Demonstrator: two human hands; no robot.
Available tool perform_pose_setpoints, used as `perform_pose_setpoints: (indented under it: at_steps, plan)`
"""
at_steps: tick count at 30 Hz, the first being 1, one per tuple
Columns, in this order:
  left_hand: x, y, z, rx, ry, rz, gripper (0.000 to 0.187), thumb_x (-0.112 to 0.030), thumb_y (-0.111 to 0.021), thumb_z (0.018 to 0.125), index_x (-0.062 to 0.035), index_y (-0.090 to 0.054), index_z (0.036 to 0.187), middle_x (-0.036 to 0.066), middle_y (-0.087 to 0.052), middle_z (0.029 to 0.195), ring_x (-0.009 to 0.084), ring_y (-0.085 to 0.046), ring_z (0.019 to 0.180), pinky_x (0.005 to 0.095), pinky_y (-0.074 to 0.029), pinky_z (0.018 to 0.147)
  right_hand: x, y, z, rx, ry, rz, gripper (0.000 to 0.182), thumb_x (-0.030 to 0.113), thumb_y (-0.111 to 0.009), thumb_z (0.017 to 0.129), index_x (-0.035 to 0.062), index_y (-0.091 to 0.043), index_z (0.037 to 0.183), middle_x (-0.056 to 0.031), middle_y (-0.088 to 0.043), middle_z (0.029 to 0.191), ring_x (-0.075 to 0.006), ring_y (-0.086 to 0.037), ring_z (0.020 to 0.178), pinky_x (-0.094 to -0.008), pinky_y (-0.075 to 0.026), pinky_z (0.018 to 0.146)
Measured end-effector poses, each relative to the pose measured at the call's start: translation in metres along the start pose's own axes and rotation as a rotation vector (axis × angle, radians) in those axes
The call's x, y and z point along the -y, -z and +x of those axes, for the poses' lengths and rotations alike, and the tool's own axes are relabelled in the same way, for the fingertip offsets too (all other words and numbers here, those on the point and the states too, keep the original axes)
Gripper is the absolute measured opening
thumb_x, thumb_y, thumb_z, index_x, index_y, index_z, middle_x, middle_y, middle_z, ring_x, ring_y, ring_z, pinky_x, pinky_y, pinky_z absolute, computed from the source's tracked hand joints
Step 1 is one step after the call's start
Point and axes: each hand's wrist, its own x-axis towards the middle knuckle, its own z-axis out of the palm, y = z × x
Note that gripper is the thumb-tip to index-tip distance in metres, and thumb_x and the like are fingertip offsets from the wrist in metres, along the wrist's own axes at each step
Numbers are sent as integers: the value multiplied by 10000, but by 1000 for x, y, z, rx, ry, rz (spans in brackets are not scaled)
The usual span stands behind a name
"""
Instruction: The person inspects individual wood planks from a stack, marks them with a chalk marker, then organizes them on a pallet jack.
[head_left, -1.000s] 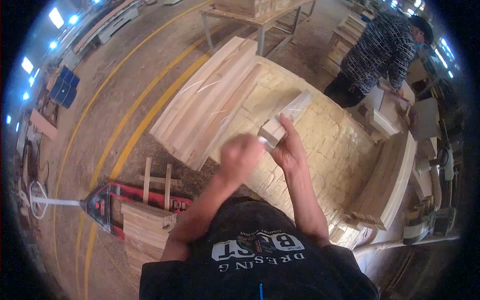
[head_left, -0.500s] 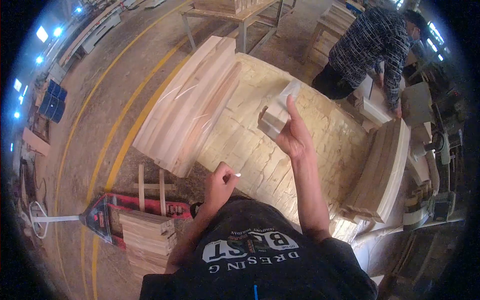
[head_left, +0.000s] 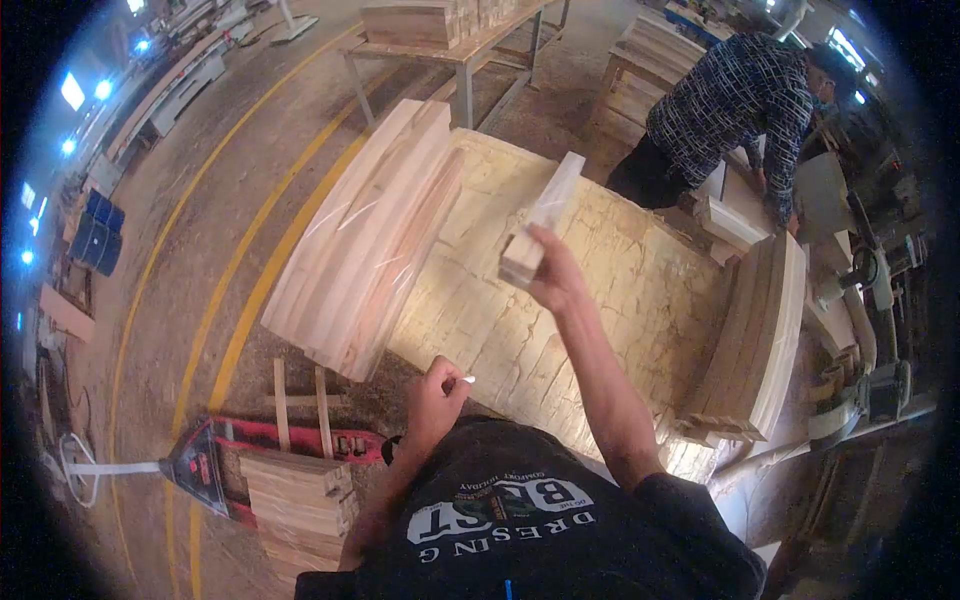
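A short wooden block (head_left: 540,220) is held aloft in the right hand (head_left: 553,277), the fingers being closed around its near end; the block is raised clear of the crackled, pale work table (head_left: 600,300) and is tilted away from the wearer. A small white stick-like object (head_left: 466,380), too small to be identified, is pinched between the thumb and fingers of the left hand (head_left: 432,392), which is drawn in close to the chest, near the table's front edge and well apart from the block.

A stack of long planks (head_left: 365,240) is laid along the left side of the table, and a second stack of boards (head_left: 760,340) is set on its right side. Beyond the far right corner, another person in a patterned dark shirt (head_left: 735,100) is bent over separate timber pieces (head_left: 728,220). On the floor to the left, a red pallet truck (head_left: 215,450) is seen beside a low pile of short boards (head_left: 295,495). Yellow lines (head_left: 250,280) are painted across the concrete floor, and a metal-legged bench loaded with timber (head_left: 440,30) is placed behind the table.
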Motion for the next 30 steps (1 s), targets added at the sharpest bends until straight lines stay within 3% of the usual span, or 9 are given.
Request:
perform_pose_setpoints:
  at_steps: [5, 7, 8, 11, 14, 19, 21, 26, 30]
  plan:
    - [-3, 9, 1, -29, -33, 32, 148, -108, -692, 818, -24, -575, 850, 116, -639, 672, 201, -640, 602, 351, -488, 573, -44, 33, 43, 79, 123, 53, 550, 438, -584, 963, 22, -472, 1305, -169, -616, 1149, -298, -616, 1061, -456, -515, 929]
    - [-4, 17, -7, -106, -12, 47, 132, -100, -680, 823, -22, -581, 861, 111, -632, 663, 189, -635, 596, 345, -486, 567, -65, 41, 26, 112, -2, 64, 648, 517, -526, 972, 10, -432, 1366, -175, -615, 1177, -305, -616, 1083, -445, -501, 971]
    - [-2, 22, -12, -141, 37, -35, 102, -76, -652, 836, -15, -577, 866, 101, -627, 678, 175, -630, 600, 328, -486, 567, -76, 36, 4, 164, -183, 111, 661, 530, -504, 977, 13, -421, 1380, -175, -615, 1191, -309, -616, 1092, -451, -497, 981]
    - [7, 43, -24, -216, 119, -192, 42, -29, -596, 862, 0, -570, 878, 80, -617, 709, 146, -621, 610, 294, -485, 567, -118, 25, -63, 358, -528, -175, 635, 502, -471, 1001, 15, -403, 1403, -169, -600, 1259, -297, -606, 1146, -444, -490, 995]
    - [10, 68, -42, -611, 250, -212, 67, 10, -529, 893, 5, -540, 959, 119, -609, 1090, 126, -614, 674, 259, -505, 592, -141, 19, -82, 279, -579, -319, 624, 459, -524, 993, 14, -393, 1411, -149, -607, 1255, -278, -613, 1128, -430, -495, 988]
    - [10, 72, -39, -683, 331, -412, 70, 33, -545, 884, 30, -525, 951, 171, -557, 1210, 138, -620, 665, 244, -524, 607, -155, -25, -51, 373, -325, -553, 677, 421, -608, 965, 34, -339, 1451, -127, -545, 1328, -243, -539, 1201, -415, -458, 1008]
    - [-6, 55, -40, -527, 224, -373, 82, 31, -558, 884, 45, -519, 955, 177, -553, 1207, 147, -643, 683, 242, -522, 604, -163, -41, -33, 358, -288, -527, 695, 419, -615, 960, 34, -322, 1458, -125, -524, 1344, -244, -522, 1214, -411, -449, 1012]
    - [-31, 41, -54, -364, 261, -422, 70, 37, -552, 882, 28, -538, 950, 146, -657, 1003, 120, -631, 649, 232, -495, 566, -165, -54, -28, 256, -142, -461, 685, 370, -636, 948, 31, -304, 1441, -123, -497, 1360, -252, -502, 1219, -416, -437, 1023]
    - [-26, 49, -63, -281, 194, -495, 80, 48, -523, 885, 28, -537, 962, 187, -686, 1041, 119, -637, 648, 235, -508, 604, -142, -41, -45, 233, -22, -320, 583, 269, -620, 933, 42, -327, 1384, -157, -526, 1304, -276, -554, 1145, -435, -484, 945]
